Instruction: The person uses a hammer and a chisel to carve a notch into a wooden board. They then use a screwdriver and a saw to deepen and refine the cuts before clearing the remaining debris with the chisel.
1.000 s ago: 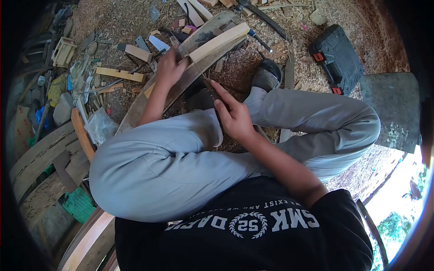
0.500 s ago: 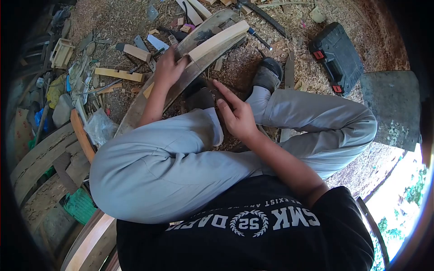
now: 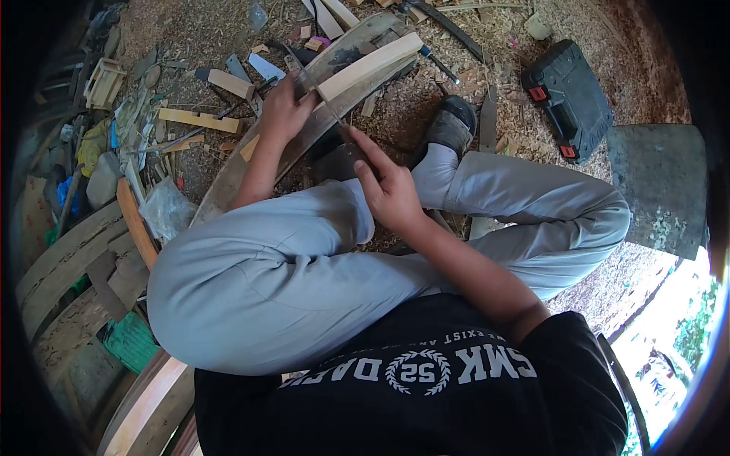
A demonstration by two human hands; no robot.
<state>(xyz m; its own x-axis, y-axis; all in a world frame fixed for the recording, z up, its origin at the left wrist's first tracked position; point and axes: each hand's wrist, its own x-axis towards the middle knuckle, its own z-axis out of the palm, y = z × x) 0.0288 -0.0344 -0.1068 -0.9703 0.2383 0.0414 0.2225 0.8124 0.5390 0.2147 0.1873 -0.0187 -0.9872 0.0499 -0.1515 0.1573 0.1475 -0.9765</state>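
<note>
A curved pale wooden piece lies along a large grey curved plank. My left hand is closed at the near end of the pale piece, gripping wood there. My right hand is wrapped round the handle of a thin, long metal tool, perhaps a file or saw. Its blade runs across the end of the pale piece, close to my left fingers, with its tip beyond the plank. Exactly what my left fingertips press on is hidden.
A black tool case lies at the right beside a dark flat panel. Notched wood, a hand saw and a plastic bag lie at the left. Shavings cover the ground around my shoes.
My right hand has moved slightly left and forward. The tool's blade now shows clearly across the end of the pale piece. My left hand has stayed nearly still.
</note>
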